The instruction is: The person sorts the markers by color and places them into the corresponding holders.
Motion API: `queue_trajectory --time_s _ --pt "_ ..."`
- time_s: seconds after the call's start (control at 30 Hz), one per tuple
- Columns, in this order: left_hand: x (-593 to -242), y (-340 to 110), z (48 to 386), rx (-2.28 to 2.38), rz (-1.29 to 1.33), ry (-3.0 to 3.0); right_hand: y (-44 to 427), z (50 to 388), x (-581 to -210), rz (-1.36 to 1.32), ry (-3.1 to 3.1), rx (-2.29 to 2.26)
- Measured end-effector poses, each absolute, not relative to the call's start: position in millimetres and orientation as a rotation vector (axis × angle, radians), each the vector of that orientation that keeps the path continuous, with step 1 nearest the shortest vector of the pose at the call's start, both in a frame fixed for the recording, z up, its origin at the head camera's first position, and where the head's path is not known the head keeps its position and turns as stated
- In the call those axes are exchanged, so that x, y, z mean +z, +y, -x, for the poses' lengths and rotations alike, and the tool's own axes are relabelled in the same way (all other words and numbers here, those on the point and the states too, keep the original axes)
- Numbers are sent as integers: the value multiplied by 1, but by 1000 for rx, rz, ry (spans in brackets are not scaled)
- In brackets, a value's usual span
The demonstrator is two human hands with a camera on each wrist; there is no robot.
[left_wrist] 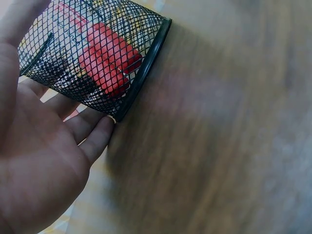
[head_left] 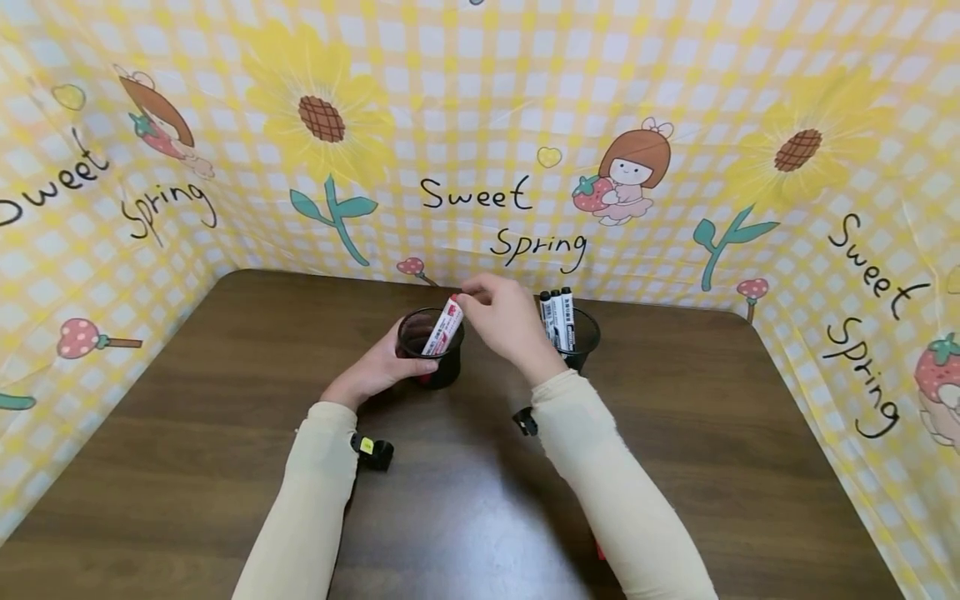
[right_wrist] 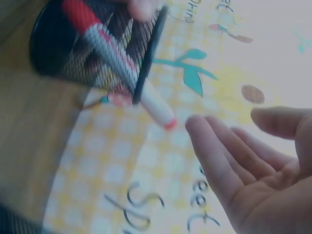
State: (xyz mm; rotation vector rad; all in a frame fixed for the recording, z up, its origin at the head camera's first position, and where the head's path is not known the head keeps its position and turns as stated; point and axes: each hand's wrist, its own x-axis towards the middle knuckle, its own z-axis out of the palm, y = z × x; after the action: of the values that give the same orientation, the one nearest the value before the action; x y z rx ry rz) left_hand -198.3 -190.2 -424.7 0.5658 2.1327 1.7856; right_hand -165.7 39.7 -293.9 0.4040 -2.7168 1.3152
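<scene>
My left hand (head_left: 382,364) holds a black mesh pen cup (head_left: 441,373) round its side, thumb near the rim. Through the mesh in the left wrist view, two red marker caps (left_wrist: 108,57) show near the cup's base. A white marker with red ends (head_left: 444,327) leans in the cup, its upper end above the rim. Just beyond that end is my right hand (head_left: 506,321). In the right wrist view, a gap separates its fingers (right_wrist: 219,156) from the marker, and the thumb stands apart with nothing between.
Right of my right hand stands another black mesh cup (head_left: 587,337) with three black-ended markers (head_left: 557,319). A small red thing (head_left: 600,550) peeks out beside my right sleeve. Yellow checked cloth (head_left: 465,108) hangs behind and beside the brown wooden table (head_left: 465,517).
</scene>
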Motion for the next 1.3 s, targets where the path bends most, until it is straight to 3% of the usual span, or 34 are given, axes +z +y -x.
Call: queue_trajectory --time_s 0.3,0.53,0.7,1.03,1.3 --pt "-427 -195 199 1783 -538 2148 89 132 -287 -589 -2977 1239" --pt "-431 -192 198 1803 -566 2129 125 103 -311 -735 -3055 980" --pt "-432 -189 198 1806 -572 2124 151 85 -333 -670 -3160 760" --pt "-428 -188 199 1788 -537 2116 176 57 -362 -255 -3400 570" --pt "-426 -188 198 1779 -539 2130 168 44 -373 -270 -3430 474"
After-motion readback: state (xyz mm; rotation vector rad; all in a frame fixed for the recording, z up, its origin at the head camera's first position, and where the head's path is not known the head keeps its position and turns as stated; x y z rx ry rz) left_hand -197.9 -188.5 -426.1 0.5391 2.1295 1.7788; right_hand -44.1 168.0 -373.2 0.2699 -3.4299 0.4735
